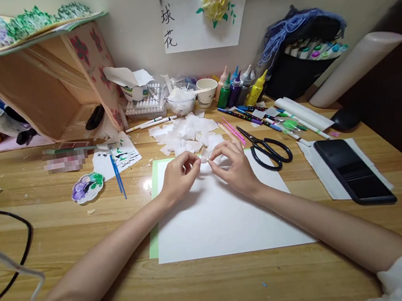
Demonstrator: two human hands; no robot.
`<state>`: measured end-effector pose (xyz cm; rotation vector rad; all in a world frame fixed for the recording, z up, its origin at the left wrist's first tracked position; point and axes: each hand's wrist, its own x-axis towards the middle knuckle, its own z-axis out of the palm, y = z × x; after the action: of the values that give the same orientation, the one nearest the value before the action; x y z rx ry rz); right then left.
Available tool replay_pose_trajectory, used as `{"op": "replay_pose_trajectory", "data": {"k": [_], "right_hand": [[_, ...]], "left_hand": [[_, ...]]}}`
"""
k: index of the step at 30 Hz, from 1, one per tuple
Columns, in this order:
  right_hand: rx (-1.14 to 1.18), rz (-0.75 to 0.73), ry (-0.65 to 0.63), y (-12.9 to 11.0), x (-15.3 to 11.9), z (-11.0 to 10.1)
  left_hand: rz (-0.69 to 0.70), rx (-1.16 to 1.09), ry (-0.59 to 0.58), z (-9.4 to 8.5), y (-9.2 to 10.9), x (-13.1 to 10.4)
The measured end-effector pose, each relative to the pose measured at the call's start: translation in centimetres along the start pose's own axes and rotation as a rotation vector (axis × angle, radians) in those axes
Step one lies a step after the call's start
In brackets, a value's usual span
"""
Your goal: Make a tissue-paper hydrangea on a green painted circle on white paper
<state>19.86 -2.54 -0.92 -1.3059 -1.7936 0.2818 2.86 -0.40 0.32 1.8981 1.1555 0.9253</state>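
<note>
My left hand (181,176) and my right hand (233,168) meet over the top part of a white sheet (224,219), thumbs and forefingers pinched. Between the fingertips is a small piece of white tissue paper (204,156), which both hands appear to hold. The white sheet lies on a light green sheet (156,244) that shows at its left and top edges. Just beyond my hands is a loose pile of white tissue squares (186,132). Black-handled scissors (269,151) lie to the right of my right hand, partly over the sheet's corner.
A phone (354,170) rests on white paper at the right. Pens, glue bottles (240,89), a paper cup (207,92) and a bowl (182,103) stand at the back. Left are a paint palette (88,187), brushes (118,175) and a black cable (29,238).
</note>
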Motion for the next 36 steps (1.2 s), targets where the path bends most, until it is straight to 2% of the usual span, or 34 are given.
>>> {"op": "replay_pose_trajectory", "data": {"k": [23, 36], "right_hand": [[-0.006, -0.011, -0.015, -0.1, -0.02, -0.05], [-0.007, -0.014, 0.002, -0.12, -0.06, 0.07]], "left_hand": [[0.069, -0.027, 0.032, 0.14, -0.2, 0.0], [0.054, -0.019, 0.043, 0.08, -0.41, 0.06]]}}
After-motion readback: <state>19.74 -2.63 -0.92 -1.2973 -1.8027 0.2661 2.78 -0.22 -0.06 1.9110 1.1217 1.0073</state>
